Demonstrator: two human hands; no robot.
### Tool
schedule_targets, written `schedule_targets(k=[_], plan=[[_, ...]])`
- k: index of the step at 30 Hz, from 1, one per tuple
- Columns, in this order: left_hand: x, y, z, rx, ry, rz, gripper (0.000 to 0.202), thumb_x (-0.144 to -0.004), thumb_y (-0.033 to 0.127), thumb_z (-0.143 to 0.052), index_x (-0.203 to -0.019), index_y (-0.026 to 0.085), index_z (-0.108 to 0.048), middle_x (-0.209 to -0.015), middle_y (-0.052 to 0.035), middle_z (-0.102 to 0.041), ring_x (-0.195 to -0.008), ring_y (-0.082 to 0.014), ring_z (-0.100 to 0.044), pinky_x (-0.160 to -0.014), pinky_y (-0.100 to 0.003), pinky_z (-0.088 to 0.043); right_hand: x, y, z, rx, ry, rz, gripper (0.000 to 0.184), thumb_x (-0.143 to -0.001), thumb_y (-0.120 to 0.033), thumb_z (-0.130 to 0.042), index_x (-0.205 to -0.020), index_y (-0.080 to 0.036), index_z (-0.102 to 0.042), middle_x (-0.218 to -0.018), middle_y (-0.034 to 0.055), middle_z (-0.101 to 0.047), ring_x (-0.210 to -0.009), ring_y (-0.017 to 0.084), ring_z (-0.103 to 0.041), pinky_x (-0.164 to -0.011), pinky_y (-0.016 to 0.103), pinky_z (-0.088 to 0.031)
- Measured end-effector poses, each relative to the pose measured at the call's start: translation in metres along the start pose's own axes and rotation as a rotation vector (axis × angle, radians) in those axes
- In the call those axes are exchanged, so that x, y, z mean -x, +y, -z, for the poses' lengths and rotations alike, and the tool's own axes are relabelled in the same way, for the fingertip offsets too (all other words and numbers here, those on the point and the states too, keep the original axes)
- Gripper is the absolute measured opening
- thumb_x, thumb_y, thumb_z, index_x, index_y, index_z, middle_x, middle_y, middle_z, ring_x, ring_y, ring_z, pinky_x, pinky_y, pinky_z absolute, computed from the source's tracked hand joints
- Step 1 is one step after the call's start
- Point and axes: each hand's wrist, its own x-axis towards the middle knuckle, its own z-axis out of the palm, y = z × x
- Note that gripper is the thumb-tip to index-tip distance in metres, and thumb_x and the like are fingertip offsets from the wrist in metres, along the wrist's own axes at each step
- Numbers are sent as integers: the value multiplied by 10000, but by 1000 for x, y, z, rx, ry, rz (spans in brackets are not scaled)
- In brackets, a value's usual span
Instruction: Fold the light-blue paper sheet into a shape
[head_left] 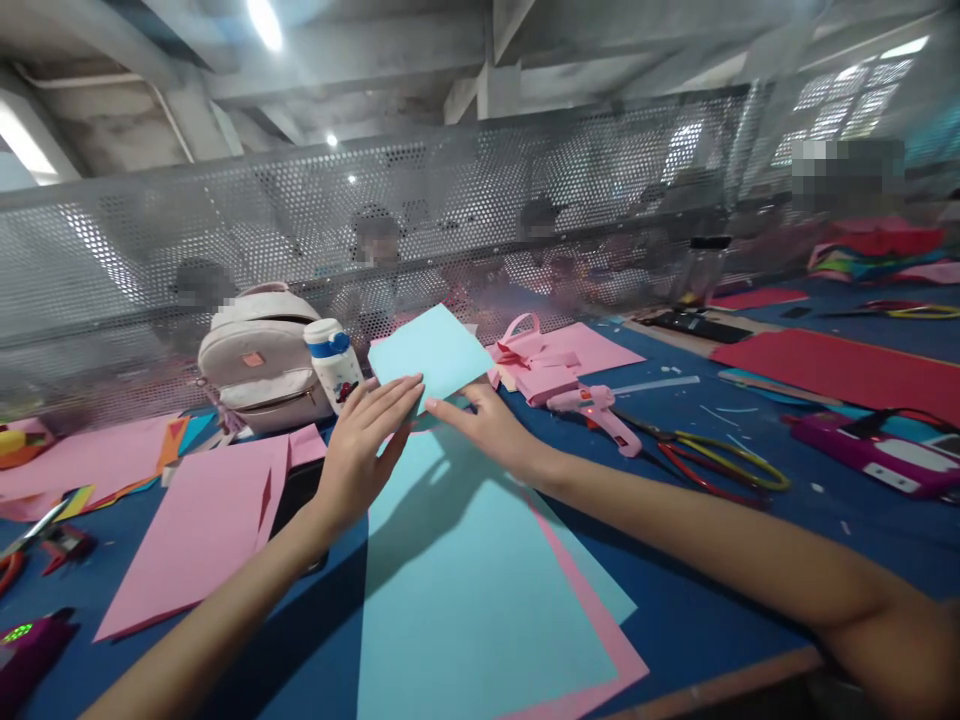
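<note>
A light blue paper piece [433,352] stands raised above the blue table, held between both my hands. My left hand [367,440] lies with flat, stretched fingers against its lower left edge. My right hand [487,425] pinches its lower right corner, thumb under, fingers partly hidden by the paper. Below them lies a large light blue sheet [472,590] on top of a pink sheet [600,640].
Pink sheets [202,520] lie left, beside a pale backpack [259,360] and a white bottle [334,362]. A pink glue gun [596,410], scissors [720,465], a pink paper bag [536,365] and red sheets [847,370] lie right. A perforated metal screen [450,200] stands behind, with people beyond it.
</note>
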Motion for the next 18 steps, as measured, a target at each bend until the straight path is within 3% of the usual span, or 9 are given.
schedule_targets(k=[3, 8, 14, 18], plan=[[4, -2, -6, 33, -29, 23, 400, -1002, 122, -427, -1386, 218, -478, -1391, -116, -574, -1307, -207, -520, -1117, -462, -336, 2, 10, 1, 20, -29, 15, 269, -807, -408, -692, -994, -218, -720, -1116, 48, -706, -1114, 221, -606, -1069, 398, -379], [12, -3, -18, 135, -19, 63, 394, -997, 114, -430, -1365, 233, -506, -1323, -98, -632, -1229, -191, -590, -1103, -467, -379, 3, 18, 9, 60, -96, -15, 309, -820, -484, -661, -802, -183, -730, -961, 68, -737, -1015, 243, -650, -1014, 428, -430], [15, -2, -23, 181, 42, 133, 336, -972, 128, -468, -1265, 221, -605, -1165, -76, -720, -1035, -183, -692, -1065, -466, -441, 3, 18, 10, 173, -130, 89, 130, -828, -285, -626, -860, -173, -684, -937, 57, -708, -948, 201, -637, -925, 367, -467], [15, 1, -25, 189, 81, 140, 299, -956, 142, -503, -1212, 214, -641, -1121, -65, -739, -967, -190, -712, -1026, -439, -490, 4, 22, 10, 113, -92, 125, 46, -787, -199, -613, -831, -186, -610, -862, 20, -653, -848, 159, -623, -845, 314, -490]])
